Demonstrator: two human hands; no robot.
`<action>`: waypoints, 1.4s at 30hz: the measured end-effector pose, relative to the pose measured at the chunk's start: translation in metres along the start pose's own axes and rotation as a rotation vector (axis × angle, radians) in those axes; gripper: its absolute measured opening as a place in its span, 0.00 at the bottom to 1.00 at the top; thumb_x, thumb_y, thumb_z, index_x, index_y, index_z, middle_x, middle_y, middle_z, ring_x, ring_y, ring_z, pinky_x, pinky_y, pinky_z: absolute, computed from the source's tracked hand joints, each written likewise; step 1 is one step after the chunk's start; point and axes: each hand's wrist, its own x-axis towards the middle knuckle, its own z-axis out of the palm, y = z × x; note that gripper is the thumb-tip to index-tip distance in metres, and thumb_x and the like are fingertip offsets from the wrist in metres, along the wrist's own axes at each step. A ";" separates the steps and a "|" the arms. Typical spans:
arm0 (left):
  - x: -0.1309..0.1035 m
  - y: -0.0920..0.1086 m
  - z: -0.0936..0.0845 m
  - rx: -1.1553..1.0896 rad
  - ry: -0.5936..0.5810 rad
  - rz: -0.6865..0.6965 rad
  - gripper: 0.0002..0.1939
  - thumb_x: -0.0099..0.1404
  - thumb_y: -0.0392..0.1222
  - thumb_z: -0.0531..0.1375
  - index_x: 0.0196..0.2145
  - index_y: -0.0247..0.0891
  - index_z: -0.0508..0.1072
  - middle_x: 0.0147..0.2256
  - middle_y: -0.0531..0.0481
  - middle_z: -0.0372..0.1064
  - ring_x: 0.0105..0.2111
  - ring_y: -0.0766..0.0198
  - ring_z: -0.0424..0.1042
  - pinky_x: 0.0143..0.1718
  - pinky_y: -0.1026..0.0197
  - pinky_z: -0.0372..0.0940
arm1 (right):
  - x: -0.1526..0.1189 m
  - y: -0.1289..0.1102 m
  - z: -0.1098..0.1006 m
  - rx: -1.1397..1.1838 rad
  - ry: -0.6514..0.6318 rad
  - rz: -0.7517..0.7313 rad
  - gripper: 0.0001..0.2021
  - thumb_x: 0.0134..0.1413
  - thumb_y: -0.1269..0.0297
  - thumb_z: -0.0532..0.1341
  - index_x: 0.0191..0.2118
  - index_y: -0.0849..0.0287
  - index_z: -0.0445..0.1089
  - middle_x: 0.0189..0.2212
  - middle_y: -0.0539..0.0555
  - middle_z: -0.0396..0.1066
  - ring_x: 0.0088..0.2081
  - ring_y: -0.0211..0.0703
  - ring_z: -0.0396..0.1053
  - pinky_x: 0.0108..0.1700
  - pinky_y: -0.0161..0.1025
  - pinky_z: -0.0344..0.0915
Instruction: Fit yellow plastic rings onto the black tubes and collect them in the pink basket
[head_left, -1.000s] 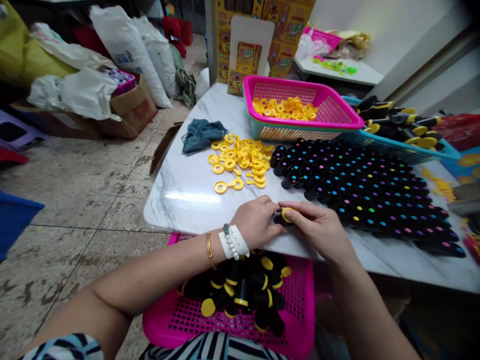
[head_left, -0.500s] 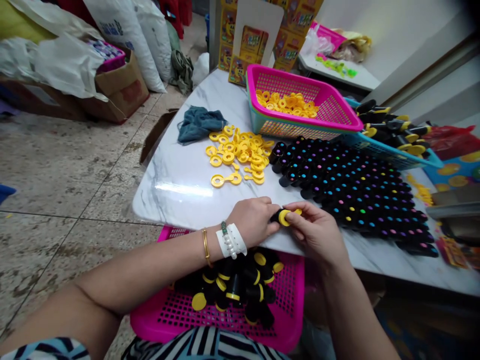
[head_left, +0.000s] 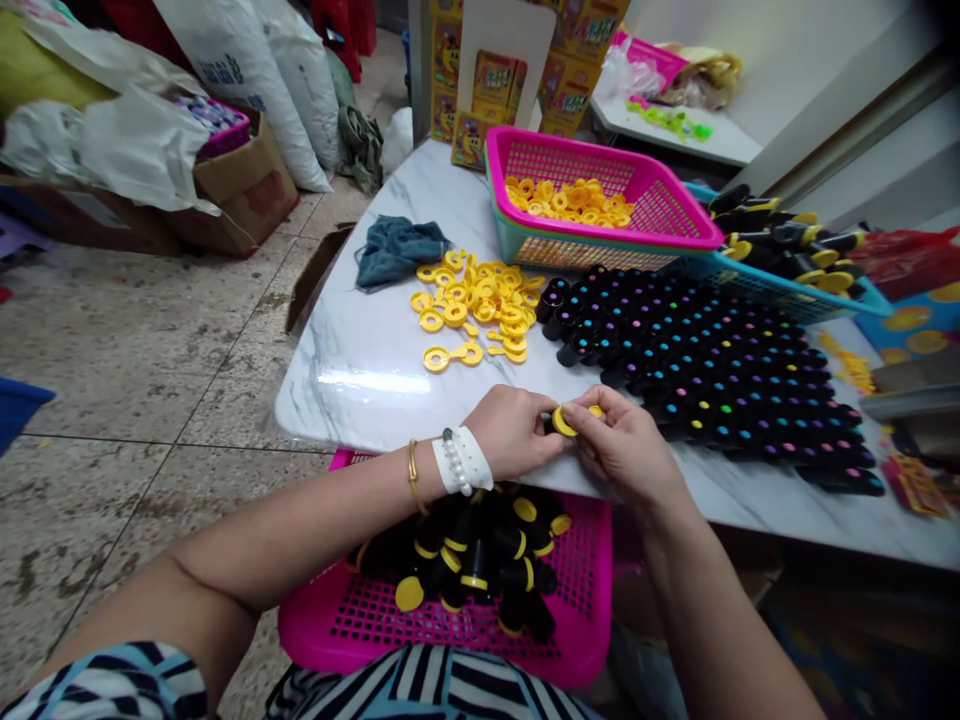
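Note:
Above the table's near edge, my left hand (head_left: pixel 510 432) is closed around a small black cylinder (head_left: pixel 548 425), most of it hidden by the fingers. My right hand (head_left: pixel 628 448) pinches a yellow ring-shaped cap (head_left: pixel 564 421) against the cylinder's end; part of the cap sticks out past my thumb. Beyond the hands lies a loose pile of yellow ring caps (head_left: pixel 487 295). Rows of black cylinders with coloured dots on their ends (head_left: pixel 705 370) stand close together to the right. Below my wrists, a pink basket (head_left: pixel 330 648) holds several black cylinders with yellow caps (head_left: pixel 475 565).
On the marble-patterned table (head_left: pixel 360 400) lies a teal cloth (head_left: pixel 399 252). A pink basket with yellow caps (head_left: pixel 600 235) stands behind, beside a blue basket of capped black cylinders (head_left: pixel 795 297). Printed boxes (head_left: pixel 469 138) rise at the back. Cartons and white sacks (head_left: pixel 217 80) stand on the floor at left.
Both hands stay together on the cap and cylinder, with the fingers slightly shifted and the cap tilted a little. The whole view has moved slightly.

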 end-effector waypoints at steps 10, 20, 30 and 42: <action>0.007 -0.003 -0.002 -0.174 -0.030 -0.057 0.20 0.68 0.50 0.51 0.26 0.35 0.72 0.20 0.54 0.67 0.22 0.69 0.65 0.25 0.67 0.58 | -0.004 0.009 0.002 0.018 0.016 -0.050 0.17 0.51 0.48 0.65 0.32 0.55 0.61 0.09 0.38 0.56 0.08 0.29 0.48 0.11 0.26 0.40; -0.012 -0.003 0.018 0.053 0.261 0.160 0.13 0.63 0.46 0.61 0.42 0.36 0.72 0.34 0.49 0.66 0.32 0.65 0.67 0.36 0.62 0.65 | -0.008 0.012 -0.006 0.128 0.062 -0.129 0.14 0.50 0.53 0.67 0.33 0.60 0.71 0.20 0.46 0.64 0.18 0.29 0.58 0.17 0.28 0.52; -0.005 -0.003 0.007 0.080 0.057 0.107 0.05 0.62 0.39 0.63 0.36 0.38 0.76 0.27 0.53 0.66 0.29 0.65 0.67 0.34 0.64 0.62 | 0.009 -0.015 -0.023 -0.123 -0.328 0.078 0.18 0.50 0.54 0.67 0.43 0.59 0.69 0.14 0.39 0.59 0.12 0.27 0.49 0.14 0.26 0.43; -0.005 0.000 0.011 0.301 0.071 0.049 0.13 0.64 0.49 0.60 0.40 0.38 0.76 0.27 0.50 0.69 0.29 0.62 0.69 0.32 0.63 0.61 | 0.010 -0.010 -0.014 -0.144 -0.354 0.152 0.20 0.55 0.46 0.60 0.43 0.56 0.61 0.14 0.45 0.69 0.13 0.36 0.65 0.14 0.28 0.60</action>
